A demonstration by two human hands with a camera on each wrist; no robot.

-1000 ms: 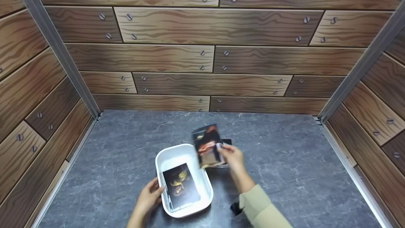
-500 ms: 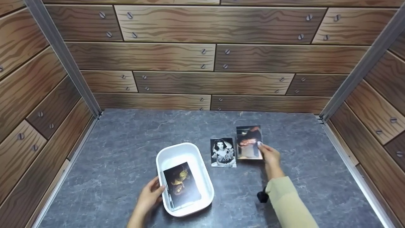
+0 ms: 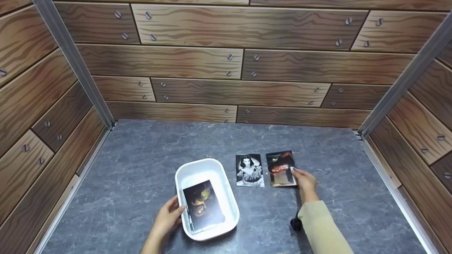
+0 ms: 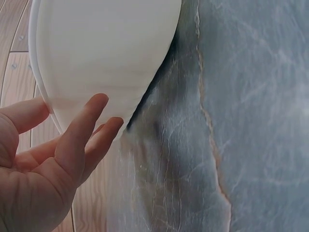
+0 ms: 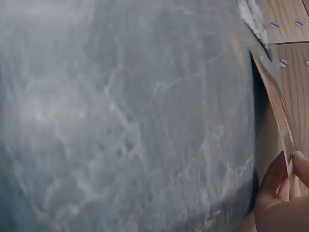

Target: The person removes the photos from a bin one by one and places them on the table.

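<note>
A white plastic tub (image 3: pixel 232 211) stands on the tabletop with a dark photo card (image 3: pixel 203 206) inside it. My left hand (image 3: pixel 166 216) holds the tub's left side, thumb at the rim; in the left wrist view, fingers (image 4: pixel 79 130) reach along the outer wall. Right of the tub lies a black-and-white photo card (image 3: pixel 250 170) of a person in a ruffled dress. Beside it, my right hand (image 3: pixel 306 181) pinches a colour photo card (image 3: pixel 281 169) by its right edge. The right wrist view shows this card (image 5: pixel 277 104) tilted, its near edge between thumb and fingers.
Grey marbled tabletop (image 3: pixel 159 141) spreads around the tub and cards. Wood-plank-patterned panels (image 3: pixel 197 63) enclose the back and both sides, with metal posts (image 3: pixel 74 63) at the corners. A small black device (image 3: pixel 296 223) sits at the right cuff.
My right hand has carried the colour card rightward from beside the tub, then lowered it nearer, next to the black-and-white card, which is now uncovered. My left hand has kept its place on the tub.
</note>
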